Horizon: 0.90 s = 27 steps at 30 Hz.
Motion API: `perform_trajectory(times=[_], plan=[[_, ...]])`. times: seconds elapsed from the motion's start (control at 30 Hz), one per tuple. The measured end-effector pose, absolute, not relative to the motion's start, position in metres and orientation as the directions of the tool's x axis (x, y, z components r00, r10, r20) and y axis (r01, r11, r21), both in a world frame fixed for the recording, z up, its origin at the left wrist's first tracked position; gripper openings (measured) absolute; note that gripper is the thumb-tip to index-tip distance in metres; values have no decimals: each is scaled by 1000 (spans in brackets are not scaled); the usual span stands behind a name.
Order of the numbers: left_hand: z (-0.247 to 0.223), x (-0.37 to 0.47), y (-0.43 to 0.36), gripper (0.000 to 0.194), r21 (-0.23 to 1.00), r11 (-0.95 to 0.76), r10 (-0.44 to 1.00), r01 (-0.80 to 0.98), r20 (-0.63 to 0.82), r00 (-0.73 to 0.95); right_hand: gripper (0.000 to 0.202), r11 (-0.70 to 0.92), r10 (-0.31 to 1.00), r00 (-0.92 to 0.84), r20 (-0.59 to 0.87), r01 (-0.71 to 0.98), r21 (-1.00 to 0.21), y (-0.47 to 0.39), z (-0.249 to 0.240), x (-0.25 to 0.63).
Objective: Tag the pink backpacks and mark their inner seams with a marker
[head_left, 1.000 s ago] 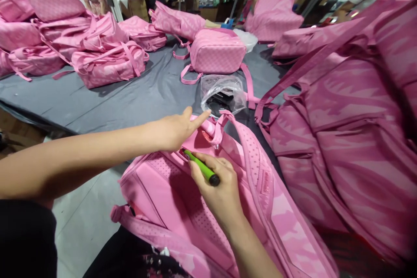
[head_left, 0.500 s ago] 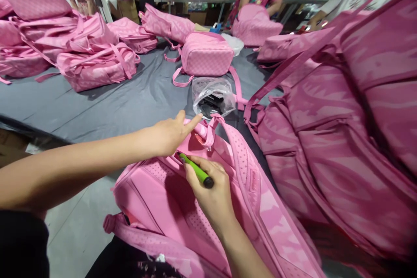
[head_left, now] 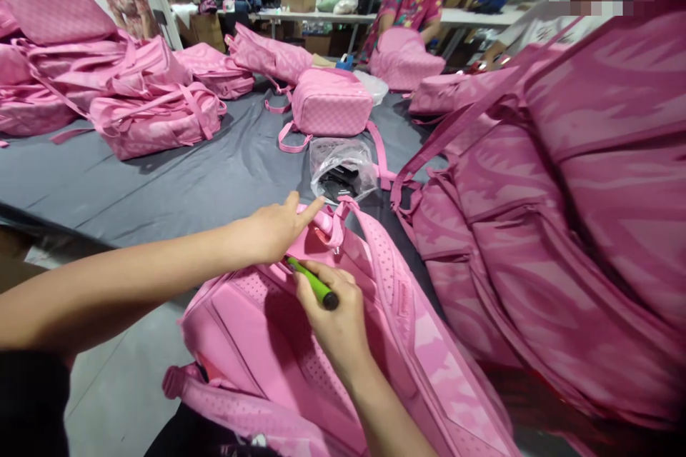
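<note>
Right hand (head_left: pixel 340 318): fingers closed around a green pen-shaped tool (head_left: pixel 314 282), thumb on its left side. The tool's long axis slants from a black end, near and right, to a tip that is far and left. The tip meets the pink backpack (head_left: pixel 244 343) just beside the near edge of the left hand (head_left: pixel 271 232), whose underside partly hides the contact point. The tool therefore lies on the near, right side of the left hand. The right hand holds it and is the nearer of the two.

Left hand: laid on the backpack's top edge, two fingers extended and spread apart. The remaining fingers are hidden; whether they pinch the fabric cannot be told. The backpack is tilted, straps facing up, at the near side of the table (head_left: pixel 236 178).

Count: one green tool; one backpack under the hands; one open clear bag (head_left: pixel 348 150) of black parts (head_left: pixel 337 182), parts not countable, just beyond the left hand. Past it, one backpack (head_left: pixel 332 107) shows its checked base. One more (head_left: pixel 407 61) is far, at the hands of a person in a flowered shirt (head_left: pixel 412 3). The backpacks in the left pile (head_left: pixel 155 118) and the right group (head_left: pixel 536 285) overlap; neither total can be fixed.
</note>
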<state>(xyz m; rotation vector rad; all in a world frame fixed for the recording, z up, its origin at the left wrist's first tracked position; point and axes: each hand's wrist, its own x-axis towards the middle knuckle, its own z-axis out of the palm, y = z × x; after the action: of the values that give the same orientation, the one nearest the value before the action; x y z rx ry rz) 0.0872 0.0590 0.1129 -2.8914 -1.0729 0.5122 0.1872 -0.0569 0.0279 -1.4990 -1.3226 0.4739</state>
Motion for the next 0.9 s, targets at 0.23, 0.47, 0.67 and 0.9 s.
perform_trajectory(times=[0.23, 0.47, 0.67, 0.9], plan=[[113, 83, 58, 106, -97, -765, 635, 637, -280, 720, 15, 203, 941, 175, 289, 390, -898, -75, 91, 224], [110, 93, 65, 112, -14, -766, 622, 643, -270, 735, 27, -82, 935, 163, 316, 964, -254, 30, 98, 331], [96, 107, 86, 122, 32, -792, 575, 610, -298, 762, 29, -156, 987, 156, -22, 988, -13, 157, 8, 339], [85, 117, 101, 120, 26, -835, 520, 550, -288, 804, 33, -237, 953, 255, -164, 963, 126, 185, -42, 336]])
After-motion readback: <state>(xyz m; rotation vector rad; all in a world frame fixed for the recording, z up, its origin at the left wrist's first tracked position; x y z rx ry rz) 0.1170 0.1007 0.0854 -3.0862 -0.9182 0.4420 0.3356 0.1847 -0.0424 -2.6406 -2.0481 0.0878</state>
